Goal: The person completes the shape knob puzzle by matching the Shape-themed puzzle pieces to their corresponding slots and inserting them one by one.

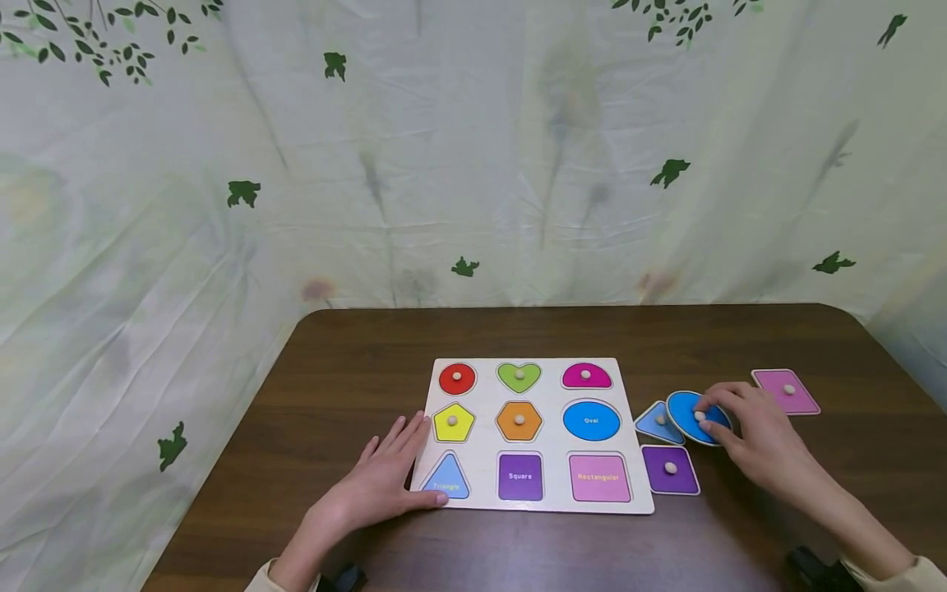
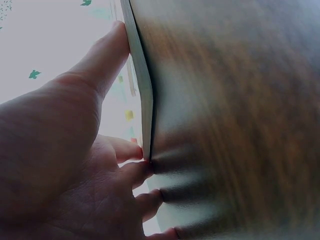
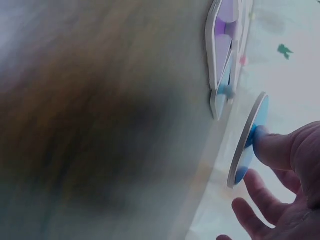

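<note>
A white shape puzzle board (image 1: 481, 444) lies on the table. My left hand (image 1: 385, 473) rests at its left side, thumb on the lower left corner and fingers along the edge. In the right wrist view, a blue oval puzzle piece (image 3: 248, 140) is raised off the table, its knob pinched by my right hand (image 1: 762, 436). Under and beside the oval in the head view are a light blue triangle piece (image 1: 654, 423) and a purple square piece (image 1: 669, 469), both by the board's right edge. The board's oval recess (image 1: 591, 420) shows its printed blue base.
A pink rectangular piece (image 1: 787, 391) lies behind my right hand. Red circle (image 1: 457, 378), green heart, magenta half circle, yellow pentagon and orange hexagon (image 1: 519, 422) pieces sit in the board. A printed curtain (image 1: 473, 164) hangs behind the brown table (image 1: 355, 353).
</note>
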Motion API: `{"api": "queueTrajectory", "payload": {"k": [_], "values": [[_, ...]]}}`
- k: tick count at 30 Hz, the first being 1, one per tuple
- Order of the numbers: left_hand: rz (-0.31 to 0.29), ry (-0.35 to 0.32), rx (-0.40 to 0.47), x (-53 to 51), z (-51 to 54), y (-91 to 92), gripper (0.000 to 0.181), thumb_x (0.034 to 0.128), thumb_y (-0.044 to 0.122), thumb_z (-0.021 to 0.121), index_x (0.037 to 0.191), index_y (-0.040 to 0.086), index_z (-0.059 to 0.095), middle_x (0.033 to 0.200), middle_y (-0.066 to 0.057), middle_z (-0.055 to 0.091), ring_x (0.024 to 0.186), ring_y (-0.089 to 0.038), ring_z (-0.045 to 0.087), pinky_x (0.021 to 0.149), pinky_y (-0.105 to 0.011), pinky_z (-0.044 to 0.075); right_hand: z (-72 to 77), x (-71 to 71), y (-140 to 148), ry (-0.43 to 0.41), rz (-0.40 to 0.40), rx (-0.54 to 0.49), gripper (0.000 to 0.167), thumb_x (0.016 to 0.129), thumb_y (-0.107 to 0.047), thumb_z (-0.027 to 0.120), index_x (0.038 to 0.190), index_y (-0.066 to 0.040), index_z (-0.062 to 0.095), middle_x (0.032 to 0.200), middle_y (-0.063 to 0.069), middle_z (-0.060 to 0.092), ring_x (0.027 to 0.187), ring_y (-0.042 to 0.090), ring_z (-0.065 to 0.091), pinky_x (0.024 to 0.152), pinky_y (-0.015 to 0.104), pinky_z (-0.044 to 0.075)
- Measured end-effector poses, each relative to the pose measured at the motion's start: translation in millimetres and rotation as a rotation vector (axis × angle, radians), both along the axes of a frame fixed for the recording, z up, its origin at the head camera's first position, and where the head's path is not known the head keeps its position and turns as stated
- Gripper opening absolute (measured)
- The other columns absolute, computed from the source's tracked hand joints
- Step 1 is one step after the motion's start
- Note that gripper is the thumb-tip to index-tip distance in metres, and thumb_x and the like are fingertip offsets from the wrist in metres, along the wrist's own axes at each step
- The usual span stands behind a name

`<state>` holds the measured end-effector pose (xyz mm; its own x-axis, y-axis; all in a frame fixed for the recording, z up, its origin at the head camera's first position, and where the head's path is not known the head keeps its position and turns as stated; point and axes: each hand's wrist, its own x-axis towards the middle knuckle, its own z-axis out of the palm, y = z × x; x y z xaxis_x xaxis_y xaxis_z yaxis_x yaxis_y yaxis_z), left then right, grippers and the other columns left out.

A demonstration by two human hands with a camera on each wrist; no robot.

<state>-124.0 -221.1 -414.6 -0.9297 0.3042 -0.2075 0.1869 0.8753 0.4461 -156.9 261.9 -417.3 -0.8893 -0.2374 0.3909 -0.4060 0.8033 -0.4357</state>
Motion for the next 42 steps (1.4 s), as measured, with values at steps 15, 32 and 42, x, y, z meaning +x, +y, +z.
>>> {"api": "queueTrajectory", "payload": {"k": [15,32,42], "values": [[0.001,0.002,-0.001,1.3,-0.1,0.1,0.111,0.0742,0.061,0.076,0.157,0.009,0.024,0.163,-0.008,0.019,0.149,-0.035,0.01,0.112,-0.066,0.01,2.2,-4.1,-28.1,-0.121,0.086,-0.028,0.021,0.084,-0.001,0.075,0.095,-0.016,0.066,0.116,0.016,0.057,0.113,0.042,0.043,0.086,0.064,0.042],[-0.001,0.003,0.004,1.0,0.0,-1.0,0.111,0.0743,0.062,0.076,0.157,0.009,0.024,0.163,-0.008,0.019,0.149,-0.035,0.01,0.112,-0.066,0.01,3.3,-12.5,-55.6,-0.144,0.188,-0.001,0.021,0.087,-0.005,0.074,0.099,-0.02,0.065,0.118,0.011,0.058,0.115,0.037,0.047,0.087,0.058,0.05],[0.0,0.002,0.005,1.1,0.6,-0.5,0.111,0.0742,0.062,0.075,0.157,0.01,0.024,0.163,-0.008,0.019,0.149,-0.035,0.01,0.112,-0.066,0.01,1.4,-19.6,-72.1,-0.092,0.248,0.014,0.029,0.082,0.0,0.077,0.097,-0.021,0.066,0.119,0.009,0.058,0.115,0.034,0.048,0.087,0.054,0.05]]}}
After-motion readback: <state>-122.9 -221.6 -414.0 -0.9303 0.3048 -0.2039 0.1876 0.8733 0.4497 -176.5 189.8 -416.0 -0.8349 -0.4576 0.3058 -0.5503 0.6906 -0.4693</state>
